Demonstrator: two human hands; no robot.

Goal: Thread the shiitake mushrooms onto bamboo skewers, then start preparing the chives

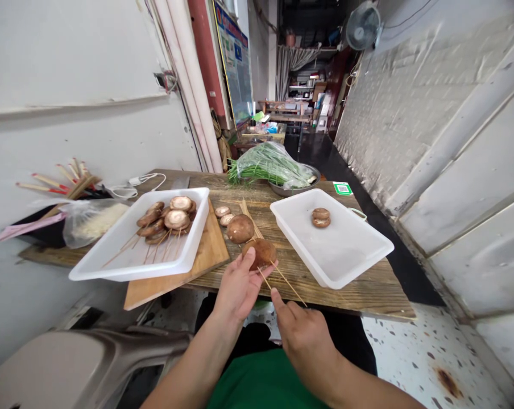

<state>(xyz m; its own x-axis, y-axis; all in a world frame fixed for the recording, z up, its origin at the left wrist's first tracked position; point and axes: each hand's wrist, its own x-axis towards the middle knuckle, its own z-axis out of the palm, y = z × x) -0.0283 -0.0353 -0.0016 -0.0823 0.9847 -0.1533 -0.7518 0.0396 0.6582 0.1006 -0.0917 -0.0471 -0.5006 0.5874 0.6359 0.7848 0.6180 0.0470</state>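
Observation:
My left hand point(242, 284) is closed around a large brown mushroom cap point(261, 253), thumb on top, over the table's front edge. Two thin wooden skewers point(287, 282) stick out of the cap toward me. My right hand point(303, 326) is closed at the near end of one skewer, its index finger along it. Just beyond lies another brown mushroom point(240, 229), with two small pale-faced mushroom pieces point(224, 216) beside it. A bundle of loose skewers point(251, 216) lies behind the held mushroom.
At left, a white tray point(200, 227) of skewered mushrooms overlaps a wooden board point(216, 250). At right, another white tray point(346, 255) holds a small mushroom stack point(320, 217). Bagged green stalks point(268, 165) rest on a metal bowl behind. A stool point(56, 363) stands lower left.

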